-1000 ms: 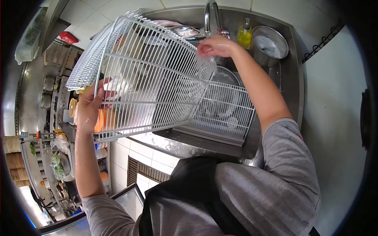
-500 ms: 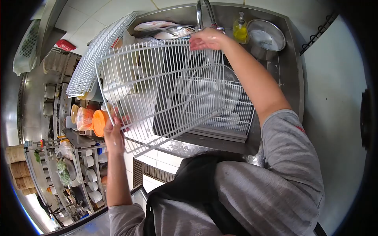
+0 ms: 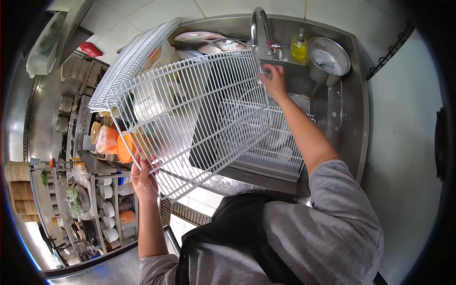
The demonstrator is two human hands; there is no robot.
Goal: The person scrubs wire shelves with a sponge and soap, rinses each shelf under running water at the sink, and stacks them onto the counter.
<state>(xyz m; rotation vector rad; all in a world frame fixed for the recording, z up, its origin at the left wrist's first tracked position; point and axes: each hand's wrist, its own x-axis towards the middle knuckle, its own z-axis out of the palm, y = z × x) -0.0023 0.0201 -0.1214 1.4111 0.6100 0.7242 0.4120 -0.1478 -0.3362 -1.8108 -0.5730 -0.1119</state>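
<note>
A white wire rack (image 3: 190, 118) is tilted over the sink, its bars running between my two hands. My left hand (image 3: 144, 180) is closed around its lower left edge. At the upper right edge of this rack, beneath the tap, my right hand (image 3: 274, 81) has its fingers curled about the side wire. Under the lifted rack a second white rack (image 3: 289, 137) lies low in the sink, partly hidden. More white racks (image 3: 137, 59) lean together on the left side.
Several fish (image 3: 218, 45) lie at the back of the sink (image 3: 349, 109), left of the tap (image 3: 256, 23). A yellow soap bottle (image 3: 299, 47) and a metal pot (image 3: 330, 57) stand at the back right. An orange lid (image 3: 125, 147) and shelves of bowls (image 3: 109, 209) are at left.
My right hand has moved from the rack's top edge down to its right side. The rack has shifted slightly in my left hand's hold. The whole view has also shifted.
</note>
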